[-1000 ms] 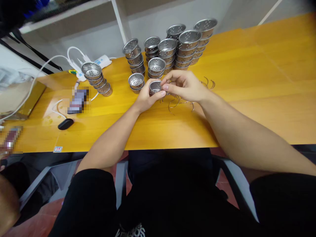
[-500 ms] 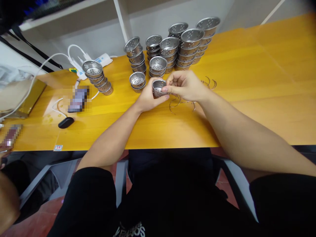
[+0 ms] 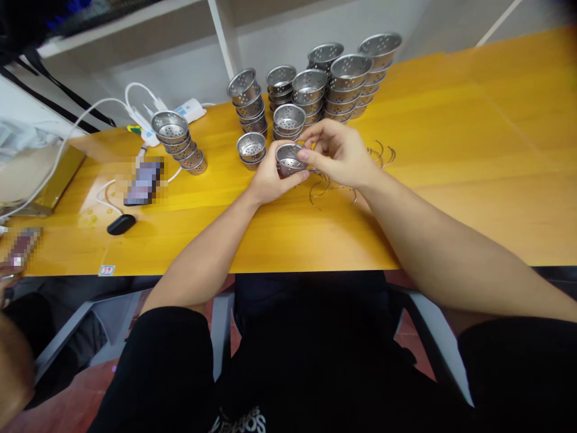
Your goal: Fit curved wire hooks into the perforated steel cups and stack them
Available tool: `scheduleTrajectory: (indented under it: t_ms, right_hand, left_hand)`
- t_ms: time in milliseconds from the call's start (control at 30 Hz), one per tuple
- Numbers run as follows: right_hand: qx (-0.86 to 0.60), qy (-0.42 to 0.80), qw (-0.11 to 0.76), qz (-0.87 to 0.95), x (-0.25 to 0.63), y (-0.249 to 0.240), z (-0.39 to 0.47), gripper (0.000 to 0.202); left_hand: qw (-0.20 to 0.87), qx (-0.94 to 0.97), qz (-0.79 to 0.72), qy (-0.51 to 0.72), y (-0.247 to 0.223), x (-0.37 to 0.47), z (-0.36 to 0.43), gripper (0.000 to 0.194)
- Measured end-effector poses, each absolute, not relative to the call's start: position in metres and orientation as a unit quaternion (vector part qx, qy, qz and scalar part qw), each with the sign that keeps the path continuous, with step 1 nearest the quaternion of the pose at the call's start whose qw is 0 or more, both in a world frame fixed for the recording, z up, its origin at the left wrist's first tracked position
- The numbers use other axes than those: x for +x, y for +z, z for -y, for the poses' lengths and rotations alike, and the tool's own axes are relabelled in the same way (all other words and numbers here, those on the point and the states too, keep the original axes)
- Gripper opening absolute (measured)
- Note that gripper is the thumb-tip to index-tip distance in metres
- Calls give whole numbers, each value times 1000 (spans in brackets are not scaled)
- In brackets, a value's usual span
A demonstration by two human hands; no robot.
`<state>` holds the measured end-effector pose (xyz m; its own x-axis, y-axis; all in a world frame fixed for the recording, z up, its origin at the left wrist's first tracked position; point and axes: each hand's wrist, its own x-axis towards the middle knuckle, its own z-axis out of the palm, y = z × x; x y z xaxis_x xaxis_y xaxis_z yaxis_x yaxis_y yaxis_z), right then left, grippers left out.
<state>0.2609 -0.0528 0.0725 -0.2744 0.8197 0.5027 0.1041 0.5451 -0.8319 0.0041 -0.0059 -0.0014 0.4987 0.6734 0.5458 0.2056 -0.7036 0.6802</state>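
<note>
My left hand (image 3: pixel 269 175) is wrapped round a small perforated metal cup (image 3: pixel 286 157), its open top tilted towards me. At the cup's right rim my right hand (image 3: pixel 340 151) is closed in a pinch; a thin curved wire seems to be in its fingers, mostly hidden. Below and beside that hand, several curved wires (image 3: pixel 319 187) lie loose on the table. More such wires (image 3: pixel 383 155) lie to its right. Just left of the held cup stands a short stack of the same cups (image 3: pixel 251 150).
Several stacks of perforated cups (image 3: pixel 350 84) stand at the back of the yellow table (image 3: pixel 288 240). Another stack (image 3: pixel 179 141) is at the left, by a power strip (image 3: pixel 189 110), a phone (image 3: pixel 145 182) and a black case (image 3: pixel 121 224). Another person's hand (image 3: pixel 9 273) is at the far left.
My right hand has risen slightly and its fingers have shifted at the cup's rim. The cup has moved a little to the left in my left hand.
</note>
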Motion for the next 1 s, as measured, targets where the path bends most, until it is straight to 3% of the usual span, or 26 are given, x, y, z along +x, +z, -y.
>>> scheduleTrajectory:
  t_ms: [167,333,533,700,1000]
  right_hand:
    - [-345,234,493,764,268,74,54,48]
    - [-349,206,434,805,271,72,54,19]
    - [-320,213,399,832,267,61,51,32]
    - [-337,230,405,818,263,66,56,31]
    - [-400,193,489,751,268,70,56,59]
  left_hand:
    - [288,802,-284,438,-7,3,-2,91]
    - [288,800,-286,442,-7,1,-4,93]
    - [274,811,-275,437,-5,0,-1,95]
    - [277,797,-319,432,5,5,10,91]
    - [146,782,-343,499,53,-4,27,103]
